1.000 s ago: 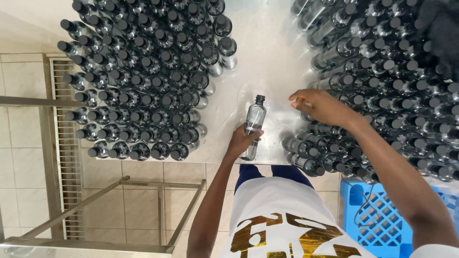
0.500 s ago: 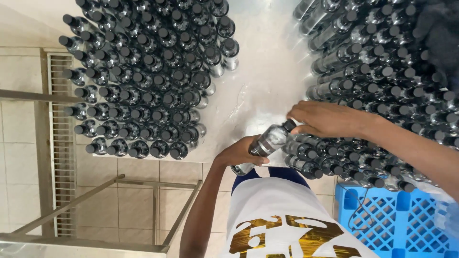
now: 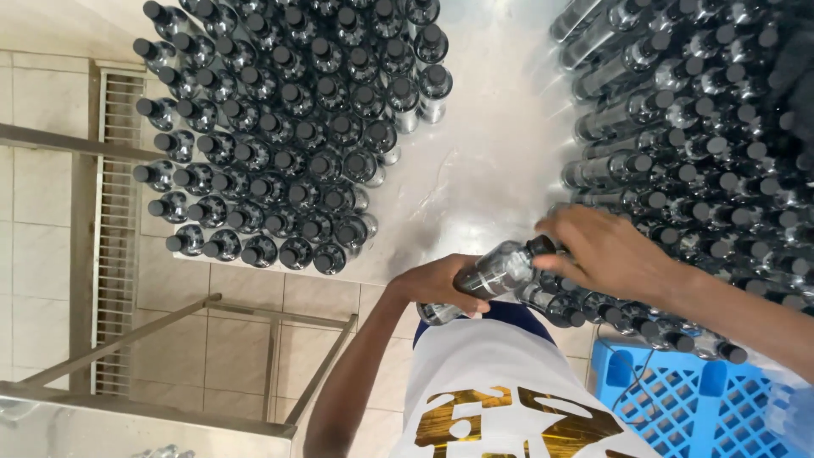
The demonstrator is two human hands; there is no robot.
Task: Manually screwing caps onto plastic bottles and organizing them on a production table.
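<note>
My left hand (image 3: 441, 284) grips the body of a clear plastic bottle (image 3: 496, 273) with a dark cap, tilted almost flat over the table's near edge. My right hand (image 3: 606, 254) is closed around the bottle's cap end. A large cluster of upright capped bottles (image 3: 288, 127) stands at the left of the table. Another dense cluster of bottles (image 3: 695, 153) fills the right side, right behind my right hand.
The shiny steel table (image 3: 483, 161) has a bare strip between the two clusters. A blue plastic crate (image 3: 678, 403) sits at lower right. A metal frame (image 3: 170, 339) and a floor drain grate (image 3: 114, 212) lie over the tiled floor at left.
The bottle went from standing upright on the table to lying tilted in my left hand near the edge. My right hand moved from the right cluster onto its cap.
</note>
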